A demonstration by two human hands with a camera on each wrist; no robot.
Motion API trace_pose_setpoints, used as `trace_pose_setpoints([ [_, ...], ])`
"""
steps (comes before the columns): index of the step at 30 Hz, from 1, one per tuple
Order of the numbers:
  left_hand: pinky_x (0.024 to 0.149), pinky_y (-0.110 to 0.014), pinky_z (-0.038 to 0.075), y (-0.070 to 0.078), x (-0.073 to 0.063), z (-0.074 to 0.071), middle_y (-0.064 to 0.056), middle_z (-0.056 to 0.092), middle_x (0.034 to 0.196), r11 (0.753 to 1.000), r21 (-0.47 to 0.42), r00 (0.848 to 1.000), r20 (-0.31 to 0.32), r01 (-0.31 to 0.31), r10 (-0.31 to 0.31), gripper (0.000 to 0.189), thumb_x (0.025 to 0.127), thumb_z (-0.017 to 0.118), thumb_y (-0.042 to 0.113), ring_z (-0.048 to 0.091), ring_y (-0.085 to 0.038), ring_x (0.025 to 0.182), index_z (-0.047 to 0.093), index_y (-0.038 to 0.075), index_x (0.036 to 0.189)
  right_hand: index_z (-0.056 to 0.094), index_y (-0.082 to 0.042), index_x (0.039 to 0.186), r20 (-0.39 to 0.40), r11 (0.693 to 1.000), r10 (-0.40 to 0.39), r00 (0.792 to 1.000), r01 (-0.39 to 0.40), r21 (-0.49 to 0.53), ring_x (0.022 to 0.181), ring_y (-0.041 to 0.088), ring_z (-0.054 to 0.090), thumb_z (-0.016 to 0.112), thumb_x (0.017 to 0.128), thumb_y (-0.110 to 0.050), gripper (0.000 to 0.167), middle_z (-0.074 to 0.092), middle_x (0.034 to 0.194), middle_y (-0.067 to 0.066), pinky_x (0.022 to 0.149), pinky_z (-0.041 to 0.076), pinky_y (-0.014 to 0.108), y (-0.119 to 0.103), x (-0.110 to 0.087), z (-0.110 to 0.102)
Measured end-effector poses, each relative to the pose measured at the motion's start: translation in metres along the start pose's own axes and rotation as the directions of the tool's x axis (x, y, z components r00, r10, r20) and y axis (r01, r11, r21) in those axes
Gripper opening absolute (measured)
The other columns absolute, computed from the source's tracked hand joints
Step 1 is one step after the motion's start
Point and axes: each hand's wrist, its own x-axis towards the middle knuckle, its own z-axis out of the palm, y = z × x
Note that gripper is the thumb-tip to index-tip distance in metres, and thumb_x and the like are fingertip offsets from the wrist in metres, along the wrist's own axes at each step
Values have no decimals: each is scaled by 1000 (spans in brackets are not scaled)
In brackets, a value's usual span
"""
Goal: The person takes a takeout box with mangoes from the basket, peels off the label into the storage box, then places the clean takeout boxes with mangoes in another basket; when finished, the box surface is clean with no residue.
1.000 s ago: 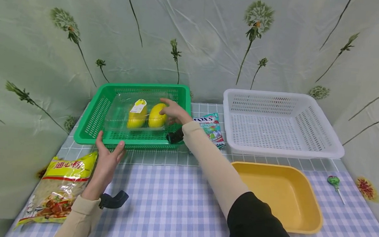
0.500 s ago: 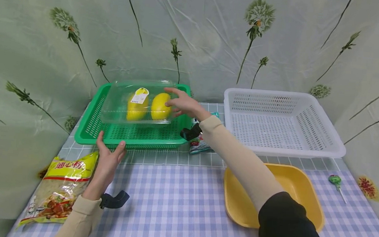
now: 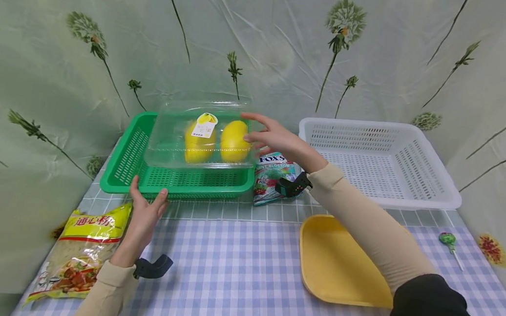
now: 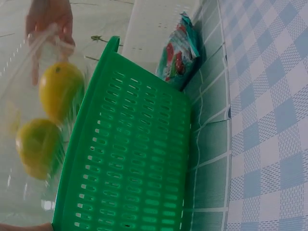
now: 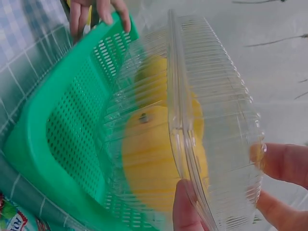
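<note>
Clear plastic box (image 3: 203,132) of two yellow fruits (image 3: 234,142), over the green basket (image 3: 122,161), right hand (image 3: 278,139) pinching its right end between thumb and fingers, left hand (image 3: 142,219) touching the basket's near side (fingers spread), candy bag (image 3: 269,178) on the surface (image 3: 227,273) beside the basket.

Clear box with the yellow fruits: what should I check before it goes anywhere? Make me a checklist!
1. Right hand has the clear box: ok, fingers and thumb grip its right end.
2. Both yellow fruits inside: ok.
3. Box's other end held too: not ok, no hand is there.
4. Left hand at the green basket: ok, it touches the near rim.
5. Lid fastened tight: cannot tell.
6. Whole box above the basket's rim: cannot tell, its far side is hard to judge.
</note>
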Motion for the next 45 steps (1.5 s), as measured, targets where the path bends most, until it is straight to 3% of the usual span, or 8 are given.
trace_pose_setpoints([
  [7, 111, -39, 24, 0, 0, -1, -15, -16, 154, 1000, 6, 1000, 9, -3, 3, 84, 101, 45, 16, 22, -29, 140, -25, 29, 147, 29, -21, 151, 14, 999, -32, 999, 33, -33, 105, 33, 56, 55, 98, -17, 60, 40, 136, 19, 79, 55, 39, 5, -32, -7],
  [19, 112, -40, 24, 0, 1, -2, -15, -3, 157, 1000, 23, 1000, 17, -14, 13, 86, 101, 49, 21, 18, -25, 141, -23, 28, 147, 32, -21, 150, 19, 997, -45, 999, 46, -57, 119, 32, 42, 57, 97, -19, 58, 33, 144, 9, 78, 54, 44, 19, -85, -8],
  [28, 114, -45, 14, -3, 1, -2, -19, 3, 156, 992, 92, 996, -18, -91, 93, 86, 99, 52, 18, 13, -34, 142, -18, 19, 149, 29, -25, 151, 62, 999, -17, 998, 19, -29, 104, 35, 54, 58, 96, -16, 63, 37, 129, 22, 73, 55, 45, 28, -117, 4],
  [31, 114, -45, 12, -4, 1, -2, -20, 2, 156, 990, 96, 994, -24, -100, 103, 86, 99, 52, 17, 11, -35, 142, -17, 18, 149, 29, -26, 151, 70, 999, -6, 998, 8, -31, 103, 34, 53, 60, 95, -17, 65, 36, 130, 20, 73, 56, 43, 31, -126, 10],
  [39, 112, -43, 21, -3, 2, -3, -20, -1, 156, 997, 22, 998, -10, -67, 67, 78, 101, 44, 10, 15, -33, 141, -17, 19, 149, 30, -31, 150, 89, 999, 11, 996, -8, -35, 105, 32, 53, 64, 93, -22, 66, 32, 142, 13, 74, 55, 41, 44, -151, 22],
  [45, 112, -40, 23, -1, 0, -3, -22, -11, 154, 999, -3, 999, 13, -40, 40, 77, 102, 42, 11, 18, -32, 140, -17, 21, 149, 31, -28, 150, 90, 999, 28, 996, -25, -37, 99, 32, 56, 65, 93, -22, 67, 38, 131, 21, 74, 55, 41, 55, -168, 29],
])
